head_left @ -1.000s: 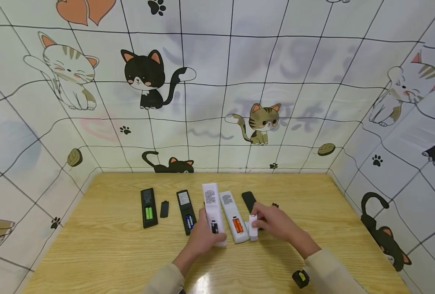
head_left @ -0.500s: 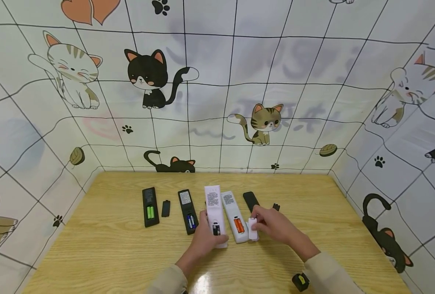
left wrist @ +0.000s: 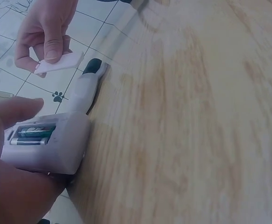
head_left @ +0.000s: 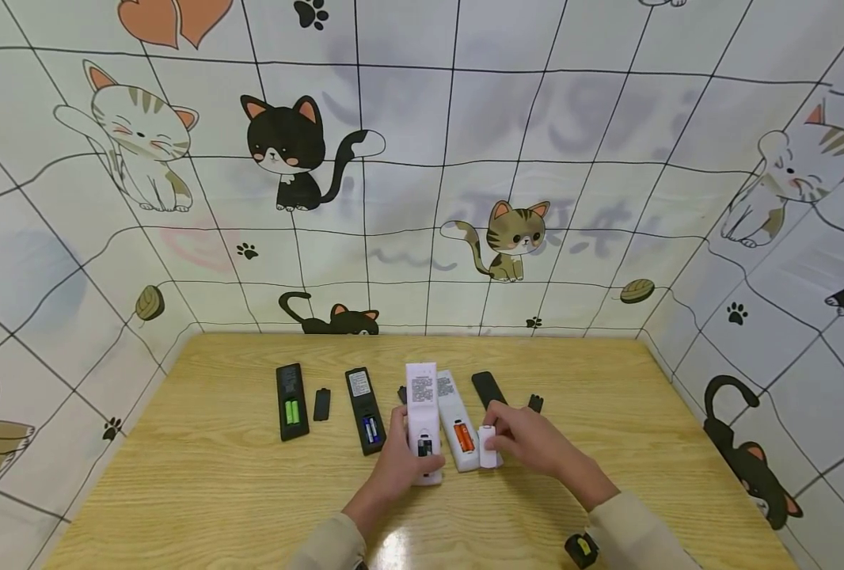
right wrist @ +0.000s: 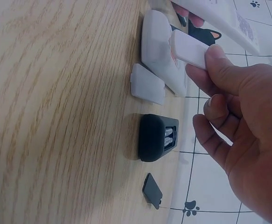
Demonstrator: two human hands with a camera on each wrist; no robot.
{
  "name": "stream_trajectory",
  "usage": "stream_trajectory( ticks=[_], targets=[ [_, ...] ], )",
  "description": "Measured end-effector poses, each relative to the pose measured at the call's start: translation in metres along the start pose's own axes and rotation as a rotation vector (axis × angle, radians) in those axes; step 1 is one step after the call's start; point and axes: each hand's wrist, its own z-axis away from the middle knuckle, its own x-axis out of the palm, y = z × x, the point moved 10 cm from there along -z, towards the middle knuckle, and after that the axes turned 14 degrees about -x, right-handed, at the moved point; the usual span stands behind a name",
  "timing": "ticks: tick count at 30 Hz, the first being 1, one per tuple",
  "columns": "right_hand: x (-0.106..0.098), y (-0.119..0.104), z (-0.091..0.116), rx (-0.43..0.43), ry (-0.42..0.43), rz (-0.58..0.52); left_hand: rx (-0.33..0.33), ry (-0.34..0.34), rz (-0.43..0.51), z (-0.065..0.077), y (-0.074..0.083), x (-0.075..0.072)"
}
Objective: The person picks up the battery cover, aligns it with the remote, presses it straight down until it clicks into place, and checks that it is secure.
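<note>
My left hand (head_left: 396, 463) grips a white remote control (head_left: 422, 392), back side up, its thumb across the lower end. The remote's battery compartment is uncovered, and the left wrist view shows batteries (left wrist: 32, 134) inside, one of them green. My right hand (head_left: 536, 445) pinches a white battery cover (right wrist: 190, 49) between thumb and fingers, held apart from the gripped remote on its right. Between the hands lies another white remote (head_left: 453, 408) with orange batteries (head_left: 464, 436) exposed. A second white cover (right wrist: 147, 85) lies on the table beside it.
On the left lie a black remote (head_left: 290, 384) with green batteries, a black cover (head_left: 322, 404), and another black remote (head_left: 359, 396) with blue batteries. A further black remote (head_left: 488, 386) and black cover (head_left: 535, 403) lie right. Cat-printed cloth (head_left: 408, 198) surrounds the wooden table (head_left: 251, 491).
The left hand has shifted the white remote slightly right and nearer, uncovering a small black piece behind it. The right hand has brought the white cover slightly left, closer to that remote.
</note>
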Motion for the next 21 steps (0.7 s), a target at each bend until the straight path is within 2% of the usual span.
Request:
stream_trajectory(
  ticks=[6,11,16,21],
  targets=[
    [0.001,0.0,0.0,-0.002,-0.003,0.008,-0.02,-0.012,0.009,-0.003,-0.003,0.0],
    [0.002,-0.001,-0.002,0.009,-0.009,0.006,-0.018,-0.028,0.056,-0.003,-0.001,-0.001],
    [0.005,-0.005,-0.005,0.0,-0.016,0.002,-0.062,-0.021,0.094,-0.002,-0.001,-0.006],
    [0.006,-0.013,-0.009,-0.008,-0.01,-0.012,-0.045,-0.012,0.101,-0.001,0.004,-0.012]
  ],
)
